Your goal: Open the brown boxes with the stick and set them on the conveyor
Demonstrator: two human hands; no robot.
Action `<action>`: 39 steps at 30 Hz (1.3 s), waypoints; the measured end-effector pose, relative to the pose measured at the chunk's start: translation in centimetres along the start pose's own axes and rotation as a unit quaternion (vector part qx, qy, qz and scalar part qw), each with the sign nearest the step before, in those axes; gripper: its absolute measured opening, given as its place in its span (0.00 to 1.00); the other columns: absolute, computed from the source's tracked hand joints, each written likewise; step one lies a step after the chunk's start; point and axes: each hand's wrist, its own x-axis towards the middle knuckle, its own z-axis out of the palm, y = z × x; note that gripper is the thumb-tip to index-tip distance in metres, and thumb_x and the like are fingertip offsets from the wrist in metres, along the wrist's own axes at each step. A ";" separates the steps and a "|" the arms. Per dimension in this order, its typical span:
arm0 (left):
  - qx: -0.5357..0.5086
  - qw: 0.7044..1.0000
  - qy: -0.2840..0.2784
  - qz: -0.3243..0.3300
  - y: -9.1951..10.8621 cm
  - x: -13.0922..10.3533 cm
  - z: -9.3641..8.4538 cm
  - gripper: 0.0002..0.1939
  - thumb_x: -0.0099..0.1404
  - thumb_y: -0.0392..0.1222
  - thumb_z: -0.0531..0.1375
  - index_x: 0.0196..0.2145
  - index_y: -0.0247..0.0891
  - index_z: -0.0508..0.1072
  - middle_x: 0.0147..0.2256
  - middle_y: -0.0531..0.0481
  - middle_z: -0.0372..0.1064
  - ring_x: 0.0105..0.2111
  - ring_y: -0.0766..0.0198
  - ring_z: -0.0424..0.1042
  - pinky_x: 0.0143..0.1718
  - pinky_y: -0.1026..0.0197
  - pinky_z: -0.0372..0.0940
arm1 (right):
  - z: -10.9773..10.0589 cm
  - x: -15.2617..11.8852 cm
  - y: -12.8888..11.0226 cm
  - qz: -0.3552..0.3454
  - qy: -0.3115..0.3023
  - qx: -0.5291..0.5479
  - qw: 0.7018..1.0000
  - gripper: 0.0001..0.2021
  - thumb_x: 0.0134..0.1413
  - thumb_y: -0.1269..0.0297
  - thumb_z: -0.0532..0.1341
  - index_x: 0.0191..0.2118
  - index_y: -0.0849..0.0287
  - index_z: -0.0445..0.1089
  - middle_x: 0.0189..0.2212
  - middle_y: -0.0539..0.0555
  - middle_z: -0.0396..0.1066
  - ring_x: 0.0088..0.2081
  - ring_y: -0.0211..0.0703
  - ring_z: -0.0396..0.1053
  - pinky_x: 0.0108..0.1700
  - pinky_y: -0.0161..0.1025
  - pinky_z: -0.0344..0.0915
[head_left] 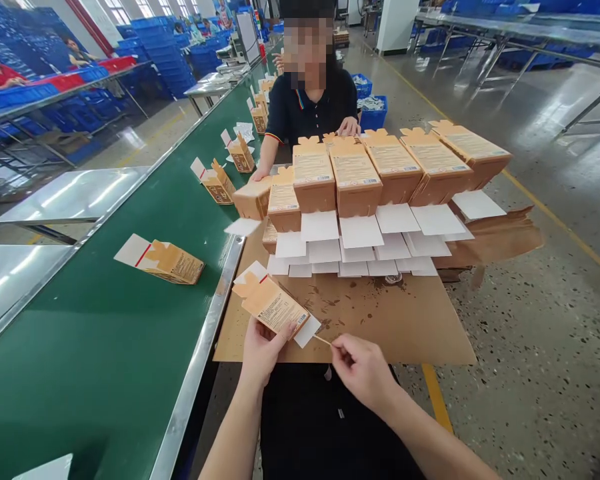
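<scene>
At lower centre, the left hand (264,348) is holding a carton (275,303); the right hand (361,370) is pinching a thin stick (323,340) beside the white flap (307,331); this flap step is probably needing steadiness next.

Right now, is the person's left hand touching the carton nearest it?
Touching. The head view shows it: the left hand holds the carton, its thumb lying on the printed face near the lower white flap.
</scene>
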 end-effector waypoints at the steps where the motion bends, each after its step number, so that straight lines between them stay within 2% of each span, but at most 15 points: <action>1: 0.006 1.000 0.003 0.010 -0.1 -0.2 0.2 0.43 0.49 0.60 0.92 0.55 0.41 0.83 0.56 0.35 0.90 0.60 0.36 0.90 0.67 0.34 0.82 | 1.1 0.1 0.0 -0.008 -0.003 -0.007 1.000 0.14 0.75 0.72 0.60 0.34 0.50 0.71 0.24 0.45 0.73 0.24 0.39 0.71 0.31 0.36 0.66; 3: 0.011 0.999 0.014 0.030 -0.3 -0.6 0.6 0.42 0.51 0.60 0.91 0.55 0.41 0.82 0.55 0.36 0.90 0.57 0.38 0.90 0.65 0.36 0.83 | 2.2 0.4 0.3 -0.015 -0.010 -0.015 1.000 0.15 0.73 0.74 0.60 0.33 0.49 0.68 0.24 0.44 0.71 0.24 0.38 0.68 0.31 0.36 0.63; 5: 0.011 0.998 0.026 0.047 -0.7 -0.8 1.0 0.42 0.52 0.60 0.90 0.56 0.42 0.81 0.56 0.37 0.90 0.57 0.39 0.90 0.63 0.38 0.84 | 2.1 0.6 0.9 -0.009 -0.007 -0.020 1.000 0.15 0.72 0.74 0.60 0.33 0.49 0.66 0.24 0.44 0.70 0.24 0.38 0.67 0.30 0.36 0.62; 10: 0.042 0.994 0.042 0.091 -2.3 -0.9 1.5 0.47 0.49 0.61 0.90 0.59 0.44 0.79 0.58 0.36 0.88 0.59 0.37 0.89 0.62 0.38 0.84 | -0.3 0.5 2.0 0.029 0.038 -0.002 0.999 0.15 0.77 0.69 0.59 0.34 0.49 0.70 0.25 0.46 0.73 0.25 0.40 0.72 0.31 0.35 0.67; 13: 0.100 0.985 0.056 0.132 -3.3 -1.4 1.5 0.44 0.53 0.61 0.88 0.59 0.44 0.77 0.56 0.37 0.87 0.59 0.37 0.89 0.61 0.37 0.85 | -1.9 0.1 2.1 0.062 0.058 0.012 0.996 0.15 0.79 0.64 0.62 0.34 0.49 0.72 0.24 0.46 0.74 0.24 0.40 0.72 0.29 0.36 0.69; 15: 0.156 0.974 0.073 0.148 -3.9 -1.8 1.5 0.41 0.56 0.62 0.86 0.58 0.45 0.76 0.54 0.39 0.86 0.56 0.38 0.89 0.56 0.38 0.86 | -2.8 -0.2 2.1 0.076 0.067 0.018 0.995 0.15 0.78 0.62 0.63 0.34 0.49 0.73 0.23 0.46 0.73 0.23 0.40 0.72 0.28 0.36 0.69; 18: 0.235 0.954 0.094 0.159 -4.5 -2.4 1.4 0.42 0.56 0.66 0.84 0.58 0.47 0.74 0.53 0.41 0.84 0.52 0.38 0.89 0.47 0.42 0.86 | -3.7 -0.6 2.2 0.085 0.076 0.019 0.993 0.15 0.78 0.61 0.63 0.33 0.49 0.73 0.22 0.46 0.73 0.22 0.40 0.71 0.28 0.35 0.70; 23: 0.297 0.935 0.109 0.162 -4.2 -2.7 1.5 0.39 0.59 0.69 0.80 0.56 0.48 0.71 0.51 0.41 0.82 0.50 0.37 0.88 0.40 0.45 0.83 | -4.2 -1.3 2.1 0.105 0.071 0.029 0.992 0.18 0.80 0.56 0.64 0.32 0.49 0.73 0.22 0.46 0.72 0.22 0.39 0.69 0.27 0.35 0.69; 30: 0.330 0.924 0.079 0.175 -3.6 -2.7 2.3 0.31 0.63 0.63 0.76 0.55 0.49 0.71 0.48 0.43 0.81 0.48 0.38 0.88 0.43 0.43 0.84 | -4.6 -1.2 1.9 0.130 0.072 0.045 0.988 0.23 0.80 0.45 0.65 0.31 0.50 0.75 0.22 0.48 0.73 0.22 0.42 0.71 0.27 0.38 0.71; 32: 0.348 0.913 0.092 0.193 -3.1 -2.0 1.4 0.30 0.63 0.64 0.75 0.54 0.49 0.72 0.48 0.41 0.82 0.49 0.36 0.89 0.45 0.42 0.85 | -5.0 -1.2 2.0 0.137 0.081 0.046 0.986 0.23 0.79 0.43 0.66 0.31 0.50 0.76 0.21 0.49 0.74 0.22 0.42 0.71 0.26 0.37 0.71; 34: 0.370 0.898 0.134 0.199 -1.9 -1.0 -1.0 0.32 0.62 0.66 0.75 0.54 0.48 0.72 0.50 0.38 0.82 0.53 0.33 0.88 0.50 0.38 0.85 | -5.6 -1.3 2.3 0.147 0.095 0.040 0.984 0.23 0.77 0.42 0.67 0.31 0.51 0.78 0.21 0.50 0.75 0.22 0.43 0.72 0.26 0.37 0.71; 37: 0.379 0.876 0.258 0.148 0.8 0.9 -6.8 0.37 0.56 0.69 0.77 0.54 0.49 0.70 0.52 0.37 0.83 0.57 0.27 0.87 0.57 0.29 0.83 | -6.7 -1.7 3.1 0.159 0.118 0.025 0.980 0.25 0.73 0.39 0.69 0.30 0.52 0.80 0.21 0.51 0.75 0.22 0.44 0.73 0.27 0.37 0.73; 39: 0.349 0.864 0.344 0.117 2.9 2.2 -10.8 0.43 0.51 0.68 0.81 0.55 0.49 0.69 0.55 0.35 0.83 0.61 0.24 0.85 0.62 0.23 0.81 | -7.3 -2.0 3.6 0.165 0.125 0.020 0.978 0.25 0.72 0.38 0.69 0.30 0.51 0.81 0.21 0.51 0.75 0.22 0.45 0.74 0.27 0.38 0.75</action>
